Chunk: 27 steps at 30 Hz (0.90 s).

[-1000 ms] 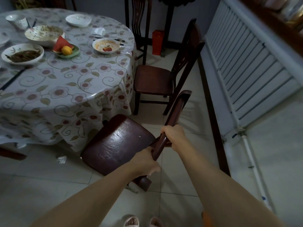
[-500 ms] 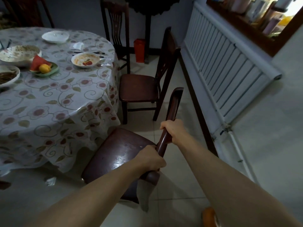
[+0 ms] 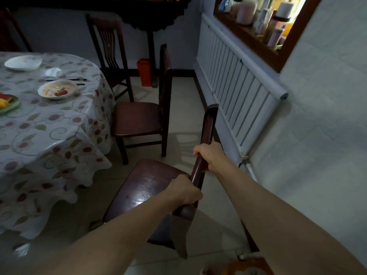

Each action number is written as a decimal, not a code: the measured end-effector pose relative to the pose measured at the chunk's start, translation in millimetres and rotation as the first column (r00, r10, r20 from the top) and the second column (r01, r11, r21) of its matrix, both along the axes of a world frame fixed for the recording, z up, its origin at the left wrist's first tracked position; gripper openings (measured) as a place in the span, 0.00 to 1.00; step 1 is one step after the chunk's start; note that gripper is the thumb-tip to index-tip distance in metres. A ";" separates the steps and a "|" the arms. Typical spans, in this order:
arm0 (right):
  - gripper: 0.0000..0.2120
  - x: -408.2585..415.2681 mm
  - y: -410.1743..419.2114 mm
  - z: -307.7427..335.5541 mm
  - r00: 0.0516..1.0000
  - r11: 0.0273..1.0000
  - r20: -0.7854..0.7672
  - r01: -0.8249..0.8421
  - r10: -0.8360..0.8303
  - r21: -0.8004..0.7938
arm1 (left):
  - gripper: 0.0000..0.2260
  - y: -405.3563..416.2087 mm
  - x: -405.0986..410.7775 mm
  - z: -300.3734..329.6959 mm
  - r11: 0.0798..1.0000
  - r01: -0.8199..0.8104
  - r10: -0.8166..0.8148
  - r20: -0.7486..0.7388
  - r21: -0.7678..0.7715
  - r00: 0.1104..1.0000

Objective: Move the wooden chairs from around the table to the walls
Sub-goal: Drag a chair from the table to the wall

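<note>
Gripping the near chair [image 3: 151, 187] by its backrest, I have both hands clenched on the top rail: my left hand [image 3: 185, 192] at the near end of the rail, my right hand [image 3: 210, 155] further along it toward the far end. The rail's long axis runs away from me and slightly to the right, roughly parallel to the radiator [image 3: 238, 92] on the right-hand wall [image 3: 317, 135]. My right hand is the nearer of the two to that wall.

The chair stands between the desk [image 3: 49, 135] and the wall, its seat pointing left toward the desk and its back facing the wall. The seat edge is near the hanging tablecloth; I cannot tell whether they touch. The legs are hidden below the seat, so I cannot tell whether the chair is lifted or resting on the floor.

The wall lies to the right of both hands, on the back side of the chair, with bare floor tiles between. In my judgement the coming move is a sideways pull to the right, square to the rail, so the back arrives flat to the wall.

A second chair [image 3: 139, 120] stands just beyond, still by the desk, seat toward the desk likewise. A third chair [image 3: 109, 46] stands at the far wall. The pipe [image 3: 249, 169] low beside the radiator is a possible snag.
</note>
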State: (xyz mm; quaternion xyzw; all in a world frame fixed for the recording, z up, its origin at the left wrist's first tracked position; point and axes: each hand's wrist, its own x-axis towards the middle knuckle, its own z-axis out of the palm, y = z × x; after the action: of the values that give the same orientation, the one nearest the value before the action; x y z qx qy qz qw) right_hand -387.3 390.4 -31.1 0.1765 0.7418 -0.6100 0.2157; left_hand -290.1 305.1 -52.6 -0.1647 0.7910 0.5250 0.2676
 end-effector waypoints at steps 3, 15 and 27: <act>0.25 -21.5 37.1 -3.2 1.000 1.000 -0.012 -0.002 0.002 -0.007 | 0.09 38.3 -21.7 -5.2 1.000 -0.021 0.021 -0.003 0.001 1.000; 0.23 -102.3 180.3 -11.0 0.998 0.996 -0.056 -0.005 0.010 0.091 | 0.18 193.6 -103.0 -19.5 0.996 -0.082 0.081 0.015 0.036 0.997; 0.26 -144.0 293.8 -29.6 0.994 0.992 -0.052 -0.091 0.096 0.086 | 0.28 317.8 -142.9 -43.5 0.956 -0.237 0.231 0.055 0.175 0.972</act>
State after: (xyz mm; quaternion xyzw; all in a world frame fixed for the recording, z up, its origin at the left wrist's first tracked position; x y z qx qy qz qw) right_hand -531.3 684.2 -60.7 0.1331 0.7799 -0.5724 0.2154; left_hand -433.0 622.9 -96.1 -0.2410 0.7106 0.6194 0.2308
